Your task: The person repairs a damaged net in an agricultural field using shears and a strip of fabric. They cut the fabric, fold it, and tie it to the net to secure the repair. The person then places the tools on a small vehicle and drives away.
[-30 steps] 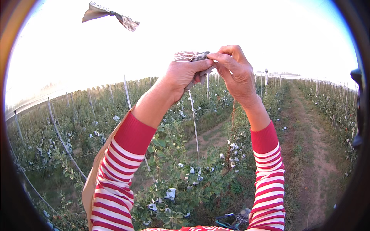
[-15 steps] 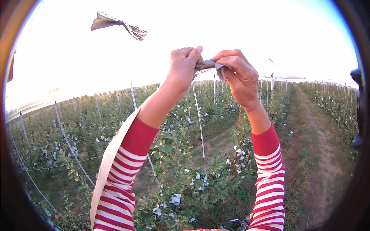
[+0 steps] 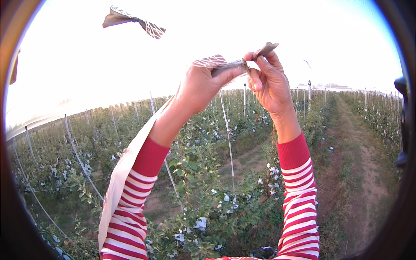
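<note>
One grey strip with white patterning (image 3: 235, 63) is pinched by the left hand (image 3: 195, 89) at its left part and by the right hand (image 3: 275, 89) near its upturned right end, the hands just beside each other. Another knotted strip (image 3: 135, 19) shows farther left, apart from both. Leafy rows (image 3: 190, 167) reach far off, a dirt path (image 3: 353, 186) running along the right.

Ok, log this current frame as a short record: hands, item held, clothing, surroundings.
left hand: raised, holding one part of a grey strip with white lines
right hand: raised, pinching the strip's other end
upper left: second strip, narrowed at its middle; support not visible
clothing: red-and-white striped sleeves
surroundings: rows of plants, poles, dirt track at right
</note>
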Motion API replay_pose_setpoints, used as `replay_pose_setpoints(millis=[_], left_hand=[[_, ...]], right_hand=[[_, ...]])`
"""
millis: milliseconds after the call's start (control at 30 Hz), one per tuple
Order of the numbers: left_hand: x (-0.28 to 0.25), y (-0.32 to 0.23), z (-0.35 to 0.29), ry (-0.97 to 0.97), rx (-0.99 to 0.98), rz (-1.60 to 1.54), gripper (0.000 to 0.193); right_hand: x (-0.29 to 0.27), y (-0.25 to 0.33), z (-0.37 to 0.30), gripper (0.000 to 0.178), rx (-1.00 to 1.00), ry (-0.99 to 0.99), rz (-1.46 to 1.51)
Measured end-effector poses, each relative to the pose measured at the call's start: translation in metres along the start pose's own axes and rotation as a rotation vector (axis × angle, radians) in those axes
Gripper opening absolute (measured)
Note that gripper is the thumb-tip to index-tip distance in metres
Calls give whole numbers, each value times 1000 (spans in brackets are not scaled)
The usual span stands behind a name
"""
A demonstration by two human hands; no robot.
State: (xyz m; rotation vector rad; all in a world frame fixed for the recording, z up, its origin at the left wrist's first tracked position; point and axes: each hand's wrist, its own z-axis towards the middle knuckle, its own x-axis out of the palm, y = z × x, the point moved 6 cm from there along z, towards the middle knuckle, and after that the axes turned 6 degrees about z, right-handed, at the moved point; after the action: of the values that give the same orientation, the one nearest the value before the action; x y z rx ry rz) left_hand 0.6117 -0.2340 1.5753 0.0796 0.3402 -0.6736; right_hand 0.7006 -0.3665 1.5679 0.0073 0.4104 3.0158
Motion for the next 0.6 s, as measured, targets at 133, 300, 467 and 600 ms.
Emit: replay_pose_setpoints(millis=[133,300,467,600], left_hand=[[-12,-21,-21,55,205,460,10],[-12,-27,-53,179,236,788,11],[-18,-14,-68,291,97,460,11],[-20,-32,-72,89,393,617,20]], right_hand=[[11,0,-10,15,0,144,-470],[20,-3,-17,11,19,251,-839],[24,-1,-23,11,57,326,-944],[22,3,-20,11,32,358,-946]])
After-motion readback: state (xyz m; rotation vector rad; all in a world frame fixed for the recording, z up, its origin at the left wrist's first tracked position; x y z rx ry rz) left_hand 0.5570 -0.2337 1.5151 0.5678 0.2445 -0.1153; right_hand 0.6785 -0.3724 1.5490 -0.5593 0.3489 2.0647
